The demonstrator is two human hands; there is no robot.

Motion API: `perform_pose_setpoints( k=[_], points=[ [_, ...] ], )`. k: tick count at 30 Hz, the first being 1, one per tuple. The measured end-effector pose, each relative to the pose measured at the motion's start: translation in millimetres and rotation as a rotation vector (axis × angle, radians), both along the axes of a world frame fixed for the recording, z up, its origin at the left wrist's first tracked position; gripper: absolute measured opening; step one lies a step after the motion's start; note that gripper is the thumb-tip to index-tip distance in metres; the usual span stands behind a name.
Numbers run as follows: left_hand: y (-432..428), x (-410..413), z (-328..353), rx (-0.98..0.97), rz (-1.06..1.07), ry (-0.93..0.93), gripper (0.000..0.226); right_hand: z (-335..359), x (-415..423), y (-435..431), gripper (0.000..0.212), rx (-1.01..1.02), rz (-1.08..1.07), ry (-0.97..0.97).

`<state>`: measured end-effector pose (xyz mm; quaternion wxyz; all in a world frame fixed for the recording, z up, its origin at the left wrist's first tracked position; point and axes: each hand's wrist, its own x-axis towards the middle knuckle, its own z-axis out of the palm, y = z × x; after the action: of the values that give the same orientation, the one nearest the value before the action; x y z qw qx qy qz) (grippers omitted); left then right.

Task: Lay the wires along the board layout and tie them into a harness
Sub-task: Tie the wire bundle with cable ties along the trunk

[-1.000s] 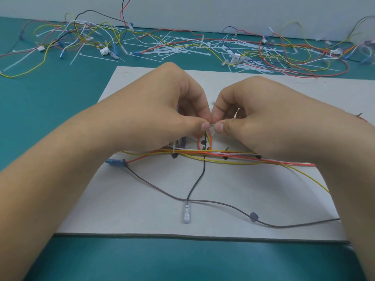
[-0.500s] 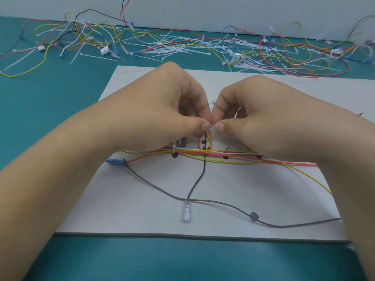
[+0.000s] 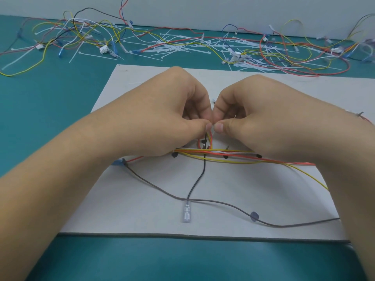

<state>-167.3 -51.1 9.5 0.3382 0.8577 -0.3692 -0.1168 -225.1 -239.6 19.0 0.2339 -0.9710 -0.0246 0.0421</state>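
Table edge: nearest to me is the teal table, with the front edge of the pale board lying across it.
Brown wire: I see a brown wire sagging across the front of the board, from a blue connector at the left out towards the right edge.
Black wire: a black wire runs from the middle of the board towards me and ends in a clear terminal, crossing the brown wire just above it.
Wire bundle: the red, yellow and white wire bundle lies left to right across the board's middle, among small black pegs; part of it turns up towards my thumbs.
Left hand: my left hand is curled, thumb and forefinger pinching a thin white tie just above the bundle.
Right hand: my right hand is curled likewise and pinches the same tie from the other side; the thumb tips nearly touch.
Tie detail: too small for me to tell whether it is looped round the wires.
Far table: beyond the board lie scattered loose ties and tangled spare wires.
Back: a pale wall.
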Motion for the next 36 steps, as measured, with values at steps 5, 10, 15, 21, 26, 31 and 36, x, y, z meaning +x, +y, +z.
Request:
perform_pose_setpoints(
  k=[5, 10, 15, 21, 26, 31, 36],
  points=[
    [-0.9, -1.3, 0.7, 0.007, 0.021, -0.034, 0.012, -0.1, -0.1, 0.4, 0.01, 0.012, -0.01, 0.009],
    [-2.1, -2.8, 1.4, 0.015, 0.019, -0.032, 0.012, 0.9, -0.8, 1.9, 0.01, 0.007, -0.013, 0.013],
    [-1.1, -2.3, 2.6, -0.001, 0.031, -0.042, 0.012, 2.3, -1.3, 2.8, 0.013, 0.001, -0.038, -0.006],
    [-1.6, -0.9, 1.6, -0.007, 0.038, -0.045, 0.013, 3.2, -2.2, 3.6, 0.016, -0.02, -0.048, -0.014],
    [-1.5, 0.6, -0.8, -0.018, 0.056, -0.084, 0.01, 4.3, -2.2, 3.9, 0.016, 0.021, -0.073, -0.004],
    [0.9, 2.0, -0.4, -0.052, 0.043, -0.045, 0.008, 7.8, -2.7, 4.2, 0.014, 0.07, -0.079, 0.006],
    [0.6, 2.1, -1.1, -0.086, 0.032, -0.004, 0.007, 12.4, -4.4, 5.6, 0.012, 0.118, -0.101, -0.001]
  ],
)
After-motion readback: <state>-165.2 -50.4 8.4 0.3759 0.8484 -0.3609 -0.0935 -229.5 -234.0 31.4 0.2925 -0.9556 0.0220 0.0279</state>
